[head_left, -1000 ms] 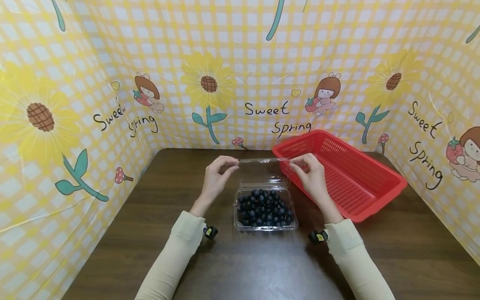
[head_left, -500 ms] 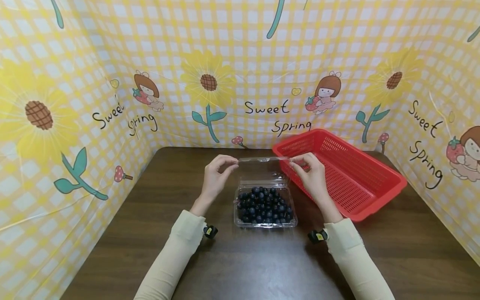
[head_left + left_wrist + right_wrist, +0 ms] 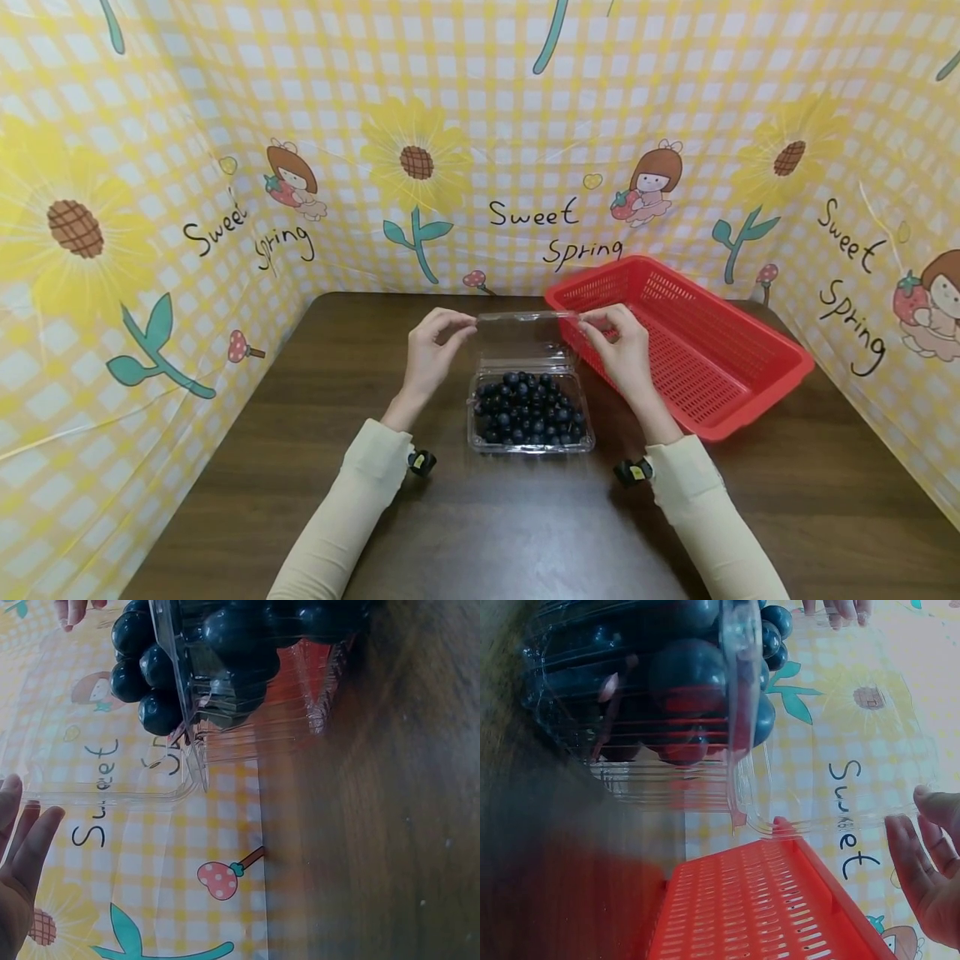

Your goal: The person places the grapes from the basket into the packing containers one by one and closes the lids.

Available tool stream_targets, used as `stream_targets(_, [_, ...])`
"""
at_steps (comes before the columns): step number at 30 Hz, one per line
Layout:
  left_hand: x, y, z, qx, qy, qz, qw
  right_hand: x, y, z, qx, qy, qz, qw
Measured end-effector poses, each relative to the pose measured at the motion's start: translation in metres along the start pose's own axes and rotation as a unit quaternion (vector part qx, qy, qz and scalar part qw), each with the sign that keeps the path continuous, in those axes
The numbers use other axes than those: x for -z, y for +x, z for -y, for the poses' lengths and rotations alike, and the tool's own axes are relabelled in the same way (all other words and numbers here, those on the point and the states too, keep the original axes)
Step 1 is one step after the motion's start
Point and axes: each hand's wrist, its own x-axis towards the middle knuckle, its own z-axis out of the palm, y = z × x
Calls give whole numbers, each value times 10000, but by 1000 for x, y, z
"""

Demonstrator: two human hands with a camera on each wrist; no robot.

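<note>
A clear plastic clamshell box [image 3: 531, 451] full of dark blueberries [image 3: 528, 410] sits on the table in the head view. Its transparent lid [image 3: 525, 337] stands raised at the far side, hinged to the base. My left hand [image 3: 433, 350] pinches the lid's left end between thumb and fingers. At the other end, my right hand [image 3: 624, 348] pinches the lid's edge the same way. Both wrist views show the blueberries close up through the ribbed side wall, with fingertips [image 3: 46, 825] at the lid's rim on the left and the right hand [image 3: 930, 859] at the opposite corner.
A red perforated plastic basket [image 3: 757, 412] stands at the back right, angled, close behind the right hand. The brown wooden table [image 3: 315, 433] is enclosed by a yellow checked cloth [image 3: 337, 100] with flowers and lettering on the back and both sides.
The whole scene has shifted slightly upward in the head view. Both hands keep their pinch on the lid, which stays raised; the clamshell has not visibly moved on the table.
</note>
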Motion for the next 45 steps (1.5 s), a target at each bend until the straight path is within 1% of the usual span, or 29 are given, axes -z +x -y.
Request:
stream_targets(5, [-1,-1,1,31,29,-37,10000,-1,0,0,-31,97,-32,9999])
stream_targets(11, [-1,0,0,11,0,-36,10000,-1,0,1,-108,-7,1,9999])
stream_targets(18, [-1,0,1,14,-79,-8,10000,-2,0,0,0,-37,-47,10000])
stream_targets(26, [-2,-1,3,-96,-9,-93,9999,-3,-1,-1,45,30,-136,9999])
stream_targets(33, [-2,0,5,-218,-85,-121,9997,-3,-1,-3,89,152,-101,9998])
stream_targets(38, [-3,0,6,-267,-65,-244,9993,-3,0,-3,102,254,-76,9996])
stream_targets(41, [-4,1,5,-345,-61,-296,9989,-3,1,0,162,312,-67,9994])
stream_targets(45, [-4,2,7,-532,-62,-329,9980,1,1,18,218,353,33,9991])
